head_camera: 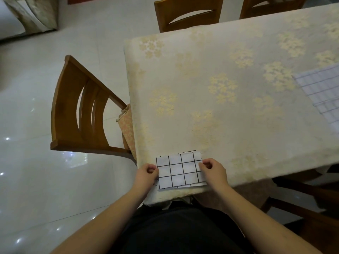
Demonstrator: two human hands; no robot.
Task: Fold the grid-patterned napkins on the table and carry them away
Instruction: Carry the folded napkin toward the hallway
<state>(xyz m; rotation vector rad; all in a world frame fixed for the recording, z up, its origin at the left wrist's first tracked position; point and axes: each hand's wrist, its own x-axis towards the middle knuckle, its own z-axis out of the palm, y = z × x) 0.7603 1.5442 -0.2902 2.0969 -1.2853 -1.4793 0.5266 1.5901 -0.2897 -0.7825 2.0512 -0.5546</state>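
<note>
A folded white napkin with a black grid (180,170) lies at the near corner of the table (229,99), which wears a cream cloth with gold flowers. My left hand (147,174) pinches the napkin's left edge and my right hand (213,171) pinches its right edge. Both hands hold it flat against the cloth. A second grid-patterned napkin (322,94) lies spread out at the table's right edge, partly cut off by the frame.
A wooden chair (80,114) stands at the table's left end, with a patterned cushion on its seat. Two more chairs (189,13) are pushed in on the far side, and another sits at the lower right. White glossy tile floor lies to the left.
</note>
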